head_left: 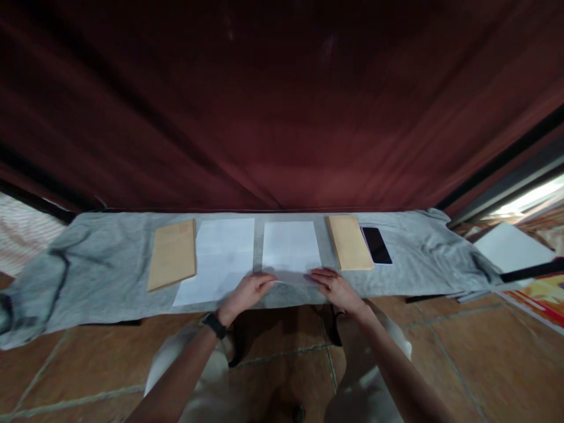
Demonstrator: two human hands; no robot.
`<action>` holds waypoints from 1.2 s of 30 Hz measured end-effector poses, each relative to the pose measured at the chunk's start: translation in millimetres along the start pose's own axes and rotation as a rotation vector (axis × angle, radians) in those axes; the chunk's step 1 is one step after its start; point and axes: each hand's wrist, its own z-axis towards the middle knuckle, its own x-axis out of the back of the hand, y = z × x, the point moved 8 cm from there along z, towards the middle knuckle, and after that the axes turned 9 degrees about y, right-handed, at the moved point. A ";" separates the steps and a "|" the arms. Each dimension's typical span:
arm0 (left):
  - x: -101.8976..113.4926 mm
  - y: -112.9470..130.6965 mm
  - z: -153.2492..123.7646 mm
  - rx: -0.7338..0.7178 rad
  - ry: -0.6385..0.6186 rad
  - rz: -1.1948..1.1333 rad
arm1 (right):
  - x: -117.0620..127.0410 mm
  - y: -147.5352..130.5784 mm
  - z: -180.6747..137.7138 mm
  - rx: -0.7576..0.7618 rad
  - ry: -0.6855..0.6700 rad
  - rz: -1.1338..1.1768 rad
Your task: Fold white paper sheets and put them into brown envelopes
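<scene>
A white sheet of paper (291, 244) lies lengthwise in front of me, its near edge bent up into a narrow flap. My left hand (252, 290) pinches the left corner of this flap between thumb and fingers. At the right corner, the fingers of my right hand (339, 290) are closed over the flap, with the thumb mostly hidden. Just left of the sheet lies a stack of white paper (224, 252), partly covered by a brown envelope stack (173, 255). To the right is another pile of brown envelopes (350, 242).
A smartphone (376, 245) with a dark screen lies right of the envelopes. Grey cloth (418, 255) covers the narrow table. A dark red curtain (282, 117) hangs behind it. At far right are a white panel (513, 249) and a colourful printed sheet (541, 299).
</scene>
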 end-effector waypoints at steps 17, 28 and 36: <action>22.6 -52.0 55.9 0.417 0.328 -0.024 | 10.4 62.9 56.2 -0.506 0.450 0.387; 25.4 -40.1 61.4 0.641 0.096 0.486 | 8.9 53.4 72.3 -0.619 0.195 -0.314; 29.8 -42.4 74.2 0.678 0.117 0.467 | 5.5 49.5 86.7 -0.655 0.134 -0.490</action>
